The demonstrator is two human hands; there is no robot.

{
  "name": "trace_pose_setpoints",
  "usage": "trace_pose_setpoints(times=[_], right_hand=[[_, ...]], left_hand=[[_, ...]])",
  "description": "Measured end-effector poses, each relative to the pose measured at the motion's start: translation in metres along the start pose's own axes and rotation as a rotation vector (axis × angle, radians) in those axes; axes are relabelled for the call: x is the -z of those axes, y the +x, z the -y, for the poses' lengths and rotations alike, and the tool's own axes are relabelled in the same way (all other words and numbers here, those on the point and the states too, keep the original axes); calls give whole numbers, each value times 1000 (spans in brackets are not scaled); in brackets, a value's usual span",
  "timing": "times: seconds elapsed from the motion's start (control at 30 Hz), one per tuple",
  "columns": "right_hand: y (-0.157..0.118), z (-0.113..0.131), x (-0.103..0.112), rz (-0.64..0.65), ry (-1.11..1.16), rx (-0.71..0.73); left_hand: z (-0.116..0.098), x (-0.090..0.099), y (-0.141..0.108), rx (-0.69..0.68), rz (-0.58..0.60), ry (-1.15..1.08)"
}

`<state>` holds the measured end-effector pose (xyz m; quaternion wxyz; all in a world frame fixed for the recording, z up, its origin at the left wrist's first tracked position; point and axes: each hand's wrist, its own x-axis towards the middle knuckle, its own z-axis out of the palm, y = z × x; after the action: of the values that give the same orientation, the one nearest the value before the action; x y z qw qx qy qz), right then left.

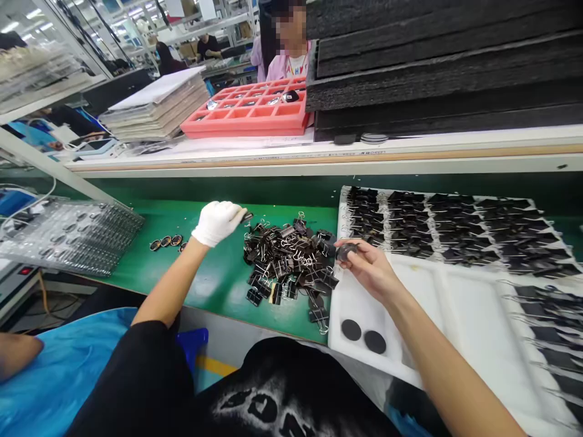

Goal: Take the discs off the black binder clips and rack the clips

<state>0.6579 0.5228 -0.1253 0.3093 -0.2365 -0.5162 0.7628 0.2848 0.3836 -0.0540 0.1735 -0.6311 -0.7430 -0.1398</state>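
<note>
My left hand (218,223), in a white glove, pinches a small dark binder clip (246,216) above the green table (218,276). Bare, my right hand (368,267) holds a dark round piece (346,251) between thumb and fingers, over the left edge of a white tray (410,282). A heap of black binder clips (289,258) with silver handles lies between my hands. Two flat black discs (351,329) rest in the tray's near left corner.
Rows of clipped black pieces (410,224) fill the tray's far side. Small rings (166,241) and stacked clear trays (86,233) are at left. A shelf (228,161) spans behind, bearing a pink compartment tray (250,124) and black foam (410,79). People sit beyond.
</note>
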Motion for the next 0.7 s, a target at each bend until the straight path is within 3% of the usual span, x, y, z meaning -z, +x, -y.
trace_pose_setpoints(times=[0.07,0.1,0.2,0.27,0.33,0.5,0.7], right_hand=[[-6,3,-8,109,-68,20],[-8,3,-13,163,-96,31],[-16,-2,-27,246,-154,79],[-19,-6,-30,217,-177,110],[-20,-8,-27,193,-201,136],[-17,3,-10,298,-324,156],[-19,9,-8,315,-478,137]], left_hand=[[-41,3,-2,23,-172,-159],[-67,2,-4,-15,-201,-267],[-141,-10,-10,-69,-182,-541],[-172,-19,-12,-42,-164,-619],[-181,-24,-10,-52,-119,-620],[-163,-15,-2,-306,189,-438],[-166,2,-4,-236,454,-245]])
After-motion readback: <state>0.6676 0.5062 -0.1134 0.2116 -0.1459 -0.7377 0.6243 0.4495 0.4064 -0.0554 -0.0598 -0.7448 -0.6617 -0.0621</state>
